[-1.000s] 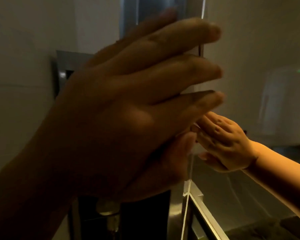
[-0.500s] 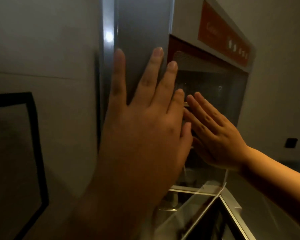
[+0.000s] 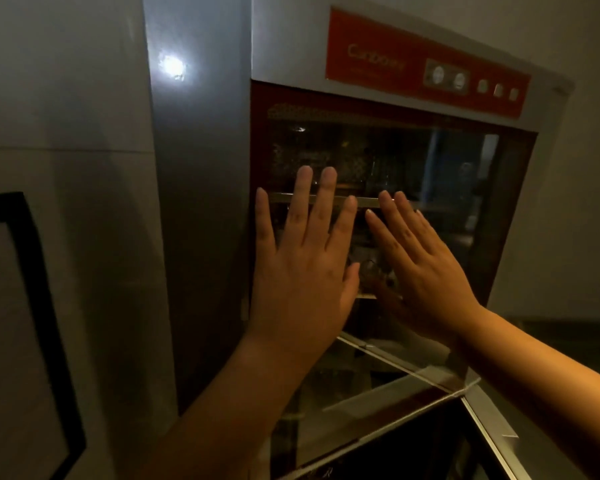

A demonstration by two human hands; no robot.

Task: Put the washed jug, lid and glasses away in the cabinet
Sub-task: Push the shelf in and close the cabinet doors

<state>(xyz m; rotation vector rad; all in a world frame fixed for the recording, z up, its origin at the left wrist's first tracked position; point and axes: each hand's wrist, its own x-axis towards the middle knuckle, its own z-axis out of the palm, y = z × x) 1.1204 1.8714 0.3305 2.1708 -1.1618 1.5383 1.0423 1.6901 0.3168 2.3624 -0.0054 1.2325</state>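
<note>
Change since half a second ago: both hands have slid from the cabinet's side edge onto its glass door (image 3: 430, 188), which now sits nearly flush with the frame. Left hand (image 3: 302, 271): grip open, fingers straight, flat against the glass. Right hand (image 3: 426, 268): likewise flat and open, holding nothing. Cabinet (image 3: 291, 39): red control strip above (label unreadable). Jug, lid, glasses: faint shapes behind the dark pane, not separately identifiable. Judgement: items stowed; door being pressed shut, task near done.
</note>
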